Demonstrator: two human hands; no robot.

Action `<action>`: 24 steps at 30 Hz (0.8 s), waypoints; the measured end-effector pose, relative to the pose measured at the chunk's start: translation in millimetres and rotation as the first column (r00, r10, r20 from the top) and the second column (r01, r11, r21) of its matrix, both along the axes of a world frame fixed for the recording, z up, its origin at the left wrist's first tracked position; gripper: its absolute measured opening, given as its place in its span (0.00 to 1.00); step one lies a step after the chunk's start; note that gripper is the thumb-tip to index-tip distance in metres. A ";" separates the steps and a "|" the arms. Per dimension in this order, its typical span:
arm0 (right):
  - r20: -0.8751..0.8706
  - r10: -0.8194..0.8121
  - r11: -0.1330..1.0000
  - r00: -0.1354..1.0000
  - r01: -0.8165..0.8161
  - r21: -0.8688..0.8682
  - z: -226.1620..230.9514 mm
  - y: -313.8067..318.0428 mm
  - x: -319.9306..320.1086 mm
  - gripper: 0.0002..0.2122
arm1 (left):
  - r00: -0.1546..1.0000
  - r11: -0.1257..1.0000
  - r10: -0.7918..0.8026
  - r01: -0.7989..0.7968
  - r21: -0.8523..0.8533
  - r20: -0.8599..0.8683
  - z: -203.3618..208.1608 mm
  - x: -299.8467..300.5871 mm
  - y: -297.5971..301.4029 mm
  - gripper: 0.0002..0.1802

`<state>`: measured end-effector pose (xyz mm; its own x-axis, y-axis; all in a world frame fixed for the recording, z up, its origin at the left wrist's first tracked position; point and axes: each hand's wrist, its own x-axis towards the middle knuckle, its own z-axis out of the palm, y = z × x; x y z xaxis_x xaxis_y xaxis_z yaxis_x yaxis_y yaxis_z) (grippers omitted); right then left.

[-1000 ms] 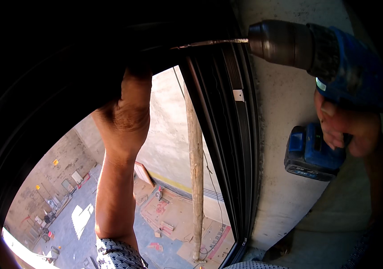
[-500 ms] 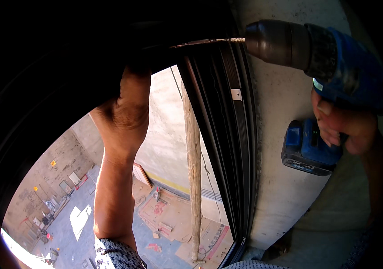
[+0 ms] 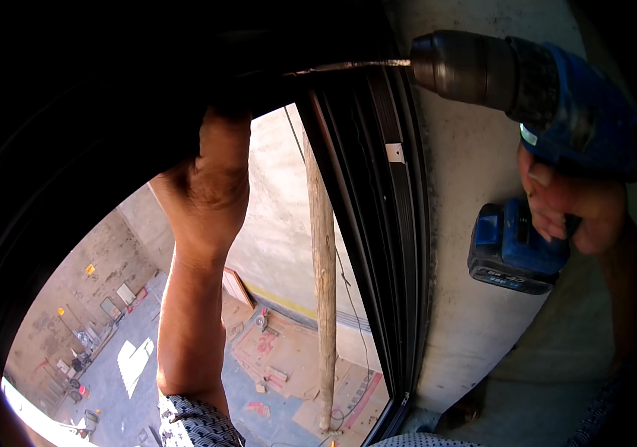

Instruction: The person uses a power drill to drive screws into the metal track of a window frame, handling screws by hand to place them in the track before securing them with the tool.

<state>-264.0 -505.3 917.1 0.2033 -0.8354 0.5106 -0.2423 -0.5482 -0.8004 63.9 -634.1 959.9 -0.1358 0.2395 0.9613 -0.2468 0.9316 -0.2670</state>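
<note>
At the upper right, my right hand (image 3: 568, 205) is wrapped round the grip of a blue cordless drill (image 3: 594, 112) with a blue and black battery (image 3: 516, 249). A long thin drill bit (image 3: 356, 68) runs left from its dark chuck (image 3: 467, 71) into the shadow by the black window frame (image 3: 363, 171); its tip is lost in the dark. My left hand (image 3: 210, 179) reaches up to the frame's dark upper part. Its thumb side shows, while the fingertips disappear in black shadow, so whether they grip anything is hidden.
A plastered wall (image 3: 475, 149) stands right of the frame. Through the opening, far below, lies a floor with boards (image 3: 281, 365) and scattered items along a wall. A wooden pole (image 3: 324, 298) stands upright outside. A small white clip (image 3: 394, 153) sits on the frame's side.
The view has shifted very slightly. The drill and both hands keep nearly the same places, and the bit still points left into the dark frame.
</note>
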 end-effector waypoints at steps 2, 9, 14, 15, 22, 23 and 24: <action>-0.015 -0.003 1.000 1.000 0.003 -0.020 1.8 2.5 0.0 0.13 | 1.000 0.999 0.014 -0.014 0.031 -0.007 0.1 0.2 1.8 0.08; -0.006 0.033 0.996 0.999 -0.034 -0.083 -15.9 -21.5 10.1 0.12 | 0.992 0.994 0.096 -0.099 0.042 0.085 -5.1 17.4 1.9 0.07; -0.042 -0.054 0.995 0.998 0.051 -0.084 2.0 10.5 7.4 0.10 | 0.999 0.999 0.029 -0.029 0.031 0.015 -2.5 4.1 0.5 0.09; -0.025 -0.027 0.997 0.999 0.025 -0.070 -4.2 0.3 7.5 0.10 | 0.997 0.997 0.074 -0.075 0.035 0.010 -5.6 7.0 1.0 0.09; -0.064 -0.094 0.989 0.993 0.086 -0.121 0.8 9.6 13.8 0.09 | 0.999 0.995 0.011 -0.016 0.102 0.051 -4.0 7.9 4.7 0.05; -0.060 -0.089 0.990 0.994 0.082 -0.112 2.1 9.4 13.0 0.09 | 0.999 0.996 -0.007 0.004 0.090 0.041 -2.4 6.2 4.2 0.05; -0.053 -0.084 0.992 0.995 0.078 -0.102 2.0 9.5 12.0 0.09 | 0.999 0.997 -0.025 0.022 0.077 0.033 -1.8 4.4 4.4 0.05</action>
